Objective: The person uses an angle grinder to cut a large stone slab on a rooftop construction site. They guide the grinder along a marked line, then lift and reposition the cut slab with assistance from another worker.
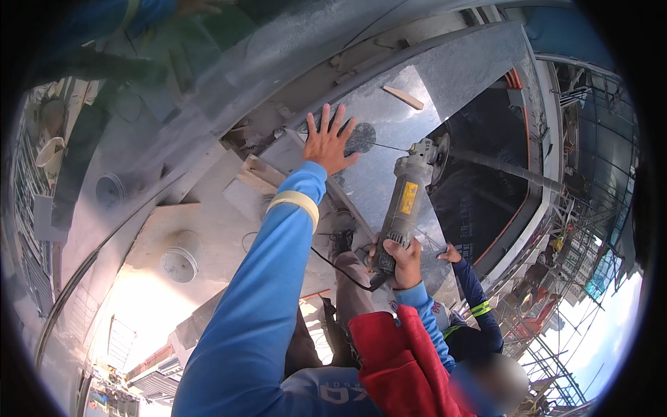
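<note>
My left hand [330, 142] lies spread with fingers apart on a shiny grey sheet [392, 186], beside a dark round patch and a thin dark line. My right hand [401, 258] grips a grey angle grinder [410, 198] by its rear body, with a yellow label on its side. The grinder's disc [439, 158] is at the sheet's right side, over a dark panel [493, 194]; whether it touches cannot be told. A black cord runs from the grinder's rear past my left forearm. A loose wooden strip [403, 97] lies on the sheet above my left hand.
A co-worker's hand [450, 253] holds the sheet's lower right edge, their dark sleeve beside me. Wooden pieces [257, 170] lie left of the sheet, with white buckets [179, 264] on the lower surface. Scaffolding [590, 208] stands at the right. A dark pole crosses the black panel.
</note>
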A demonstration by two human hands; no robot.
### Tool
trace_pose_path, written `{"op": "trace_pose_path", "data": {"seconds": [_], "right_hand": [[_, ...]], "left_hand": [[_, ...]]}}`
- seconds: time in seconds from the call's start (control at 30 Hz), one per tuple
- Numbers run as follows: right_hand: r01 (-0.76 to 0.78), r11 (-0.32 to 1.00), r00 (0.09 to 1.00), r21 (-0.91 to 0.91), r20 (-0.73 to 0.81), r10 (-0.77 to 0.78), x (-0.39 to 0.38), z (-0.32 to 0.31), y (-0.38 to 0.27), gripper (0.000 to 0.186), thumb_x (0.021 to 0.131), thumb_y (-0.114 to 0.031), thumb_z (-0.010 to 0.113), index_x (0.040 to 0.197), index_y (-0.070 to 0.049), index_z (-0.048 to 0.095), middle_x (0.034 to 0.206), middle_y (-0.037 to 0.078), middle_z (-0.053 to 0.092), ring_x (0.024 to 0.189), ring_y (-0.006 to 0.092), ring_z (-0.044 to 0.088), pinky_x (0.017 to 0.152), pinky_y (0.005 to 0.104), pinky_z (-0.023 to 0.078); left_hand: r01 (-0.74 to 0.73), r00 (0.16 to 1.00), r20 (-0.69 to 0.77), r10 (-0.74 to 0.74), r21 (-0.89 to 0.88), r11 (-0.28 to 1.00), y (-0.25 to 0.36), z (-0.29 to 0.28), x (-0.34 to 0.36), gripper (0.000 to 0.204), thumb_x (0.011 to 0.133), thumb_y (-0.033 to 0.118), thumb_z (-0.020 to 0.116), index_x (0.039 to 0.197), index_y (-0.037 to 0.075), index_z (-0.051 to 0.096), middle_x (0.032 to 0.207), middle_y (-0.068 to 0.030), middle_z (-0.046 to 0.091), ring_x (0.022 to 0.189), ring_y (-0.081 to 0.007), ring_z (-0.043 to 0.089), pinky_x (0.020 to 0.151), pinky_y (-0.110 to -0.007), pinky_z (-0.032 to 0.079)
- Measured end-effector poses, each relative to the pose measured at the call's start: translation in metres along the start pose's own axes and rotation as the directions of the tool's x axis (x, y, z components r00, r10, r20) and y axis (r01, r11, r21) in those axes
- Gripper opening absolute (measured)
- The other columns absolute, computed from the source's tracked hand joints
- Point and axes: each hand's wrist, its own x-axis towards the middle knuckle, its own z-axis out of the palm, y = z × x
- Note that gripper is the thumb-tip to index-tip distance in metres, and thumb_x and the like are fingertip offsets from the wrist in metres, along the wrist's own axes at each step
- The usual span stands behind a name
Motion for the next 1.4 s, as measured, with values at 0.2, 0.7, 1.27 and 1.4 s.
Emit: {"op": "trace_pose_path", "data": {"seconds": [0.2, 0.7, 1.27, 1.4], "right_hand": [[0.038, 0.997, 0.999, -0.073, 0.020, -0.037, 0.009, 0.000, -0.008, 0.033, 0.083, -0.015, 0.070, 0.106, 0.005, 0.058, 0.092, 0.016, 0.068, 0.074, 0.0225, 0.069, 0.062, 0.0352, 0.059], [0.081, 0.864, 0.706, -0.497, 0.640, 0.302, 0.118, -0.043, -0.046, 0.046, 0.078, -0.010, 0.081, 0.115, 0.008, 0.059, 0.088, 0.009, 0.070, 0.076, 0.0170, 0.068, 0.071, 0.0307, 0.054], [0.603, 0.002, 0.798, -0.798, 0.603, 0.009, 0.142, 0.003, -0.020, 0.060, 0.074, -0.031, 0.077, 0.119, 0.000, 0.051, 0.097, 0.021, 0.069, 0.086, 0.0408, 0.071, 0.076, 0.0494, 0.057], [0.614, 0.005, 0.789, -0.789, 0.614, 0.002, 0.156, -0.005, -0.021, 0.061, 0.073, -0.034, 0.077, 0.117, 0.000, 0.052, 0.097, 0.022, 0.070, 0.084, 0.0421, 0.071, 0.074, 0.0497, 0.057]], "left_hand": [[-0.004, 1.000, -0.028, 0.003, -0.022, 1.000, -0.003, 0.006, -0.002, 0.091, 0.090, 0.070, 0.052, 0.163, 0.024, 0.022, 0.170, -0.0139, 0.007, 0.155, -0.0450, 0.002, 0.117, -0.074, 0.008], [-0.221, 0.782, 0.354, -0.513, -0.612, -0.759, 0.099, -0.042, -0.113, 0.084, 0.099, 0.072, 0.038, 0.145, 0.002, 0.046, 0.144, -0.0166, 0.051, 0.130, -0.0326, 0.050, 0.112, -0.052, 0.036], [-0.536, 0.502, 0.417, -0.758, -0.537, -0.651, 0.086, -0.047, -0.086, 0.062, 0.100, 0.059, 0.035, 0.143, 0.018, 0.051, 0.139, -0.0064, 0.055, 0.127, -0.0278, 0.052, 0.111, -0.051, 0.038], [-0.466, 0.452, 0.462, -0.763, -0.607, -0.643, 0.086, -0.044, -0.071, 0.060, 0.100, 0.055, 0.034, 0.142, 0.017, 0.052, 0.139, -0.0057, 0.055, 0.129, -0.0268, 0.051, 0.112, -0.046, 0.037]]}}
